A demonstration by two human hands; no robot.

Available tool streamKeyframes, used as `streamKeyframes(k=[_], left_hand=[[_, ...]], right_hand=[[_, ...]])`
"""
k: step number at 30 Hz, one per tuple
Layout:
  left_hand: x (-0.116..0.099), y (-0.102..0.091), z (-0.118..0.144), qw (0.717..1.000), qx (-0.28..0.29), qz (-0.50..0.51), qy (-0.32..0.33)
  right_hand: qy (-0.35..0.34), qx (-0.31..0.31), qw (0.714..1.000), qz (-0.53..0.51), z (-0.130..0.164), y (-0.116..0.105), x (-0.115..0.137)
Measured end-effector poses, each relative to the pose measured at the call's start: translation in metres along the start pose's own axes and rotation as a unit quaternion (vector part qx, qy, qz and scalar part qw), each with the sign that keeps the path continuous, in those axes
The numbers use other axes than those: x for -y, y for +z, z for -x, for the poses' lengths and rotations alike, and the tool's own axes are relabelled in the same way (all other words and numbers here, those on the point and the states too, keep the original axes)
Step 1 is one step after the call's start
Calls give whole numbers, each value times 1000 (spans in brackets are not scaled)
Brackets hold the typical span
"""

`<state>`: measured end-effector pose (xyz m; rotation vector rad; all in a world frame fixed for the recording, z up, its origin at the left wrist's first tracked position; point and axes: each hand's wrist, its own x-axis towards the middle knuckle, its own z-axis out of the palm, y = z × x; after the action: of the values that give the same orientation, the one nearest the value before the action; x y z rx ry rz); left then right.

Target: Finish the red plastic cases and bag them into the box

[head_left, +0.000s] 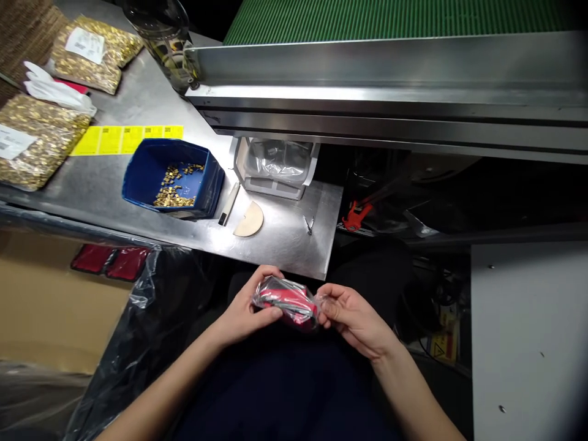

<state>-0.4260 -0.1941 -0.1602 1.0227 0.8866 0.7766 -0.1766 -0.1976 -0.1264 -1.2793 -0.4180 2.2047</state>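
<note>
A red and dark item in a clear plastic bag [288, 300] is held just in front of my body, below the metal bench's front edge. My left hand [252, 306] grips its left end, the thumb lying along the near side. At the other end, my right hand [346, 312] pinches the gathered plastic between thumb and fingers. The wrapping creases and shines, so I cannot make out exactly what the item is. Two similar flat red packets [110, 260] lie in a cardboard box [55, 300] at the left.
On the metal bench [285, 245] are a blue bin [172, 177] holding small brass pieces, a plastic-bag dispenser [278, 165], a wooden half-disc [250, 220] and tweezers [309, 225]. Bags of brass parts [41, 141] lie left. A green ribbed conveyor [390, 21] runs behind its metal rail.
</note>
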Motion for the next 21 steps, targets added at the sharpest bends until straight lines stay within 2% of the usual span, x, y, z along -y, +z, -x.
streamKeyframes(k=[2, 4, 7, 10, 12, 15, 18, 21], left_hand=[[1, 2, -6, 999, -16, 28, -44], [2, 9, -12, 989, 0, 91, -119], [3, 24, -19, 952, 34, 193, -234], [2, 35, -25, 940, 28, 229, -250], [-1, 39, -27, 945, 22, 232, -228], [-7, 44, -28, 979, 2, 174, -106], [-10, 47, -26, 994, 5, 110, 20], [-10, 48, -23, 993, 17, 96, 63]], right_hand=[[-12, 30, 999, 24, 3, 1, 5], [-54, 33, 997, 43, 4, 2, 10], [-149, 10, 983, 102, 5, 5, 17], [-247, -38, 954, 168, 6, 14, 25], [-290, -67, 939, 174, 6, 21, 29], [-315, -91, 937, 122, 5, 29, 32], [-299, -113, 947, 25, 2, 33, 31], [-262, -118, 957, -25, 0, 34, 29]])
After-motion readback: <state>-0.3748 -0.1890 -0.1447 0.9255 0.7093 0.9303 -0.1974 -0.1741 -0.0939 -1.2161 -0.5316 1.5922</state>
